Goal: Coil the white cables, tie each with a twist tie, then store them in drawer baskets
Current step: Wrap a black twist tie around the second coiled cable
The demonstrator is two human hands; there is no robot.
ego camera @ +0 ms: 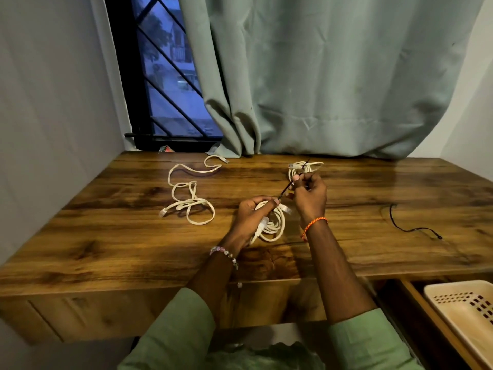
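Three white cables on wood-grain desk [106, 236]. Left hand [250, 212] grips round coiled cable [272, 222]; right hand [309, 193] pinches thin black twist tie [286, 188].

The brown wood-grain tabletop [106, 236] shines glossy; the pale green cloth curtain [333, 76] hangs matt; the cream perforated plastic basket [464, 313] looks smooth.

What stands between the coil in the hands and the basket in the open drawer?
Nothing visible does. The coiled cable, held by the left hand, has bare table between it and the basket; the spare black tie lies farther back.
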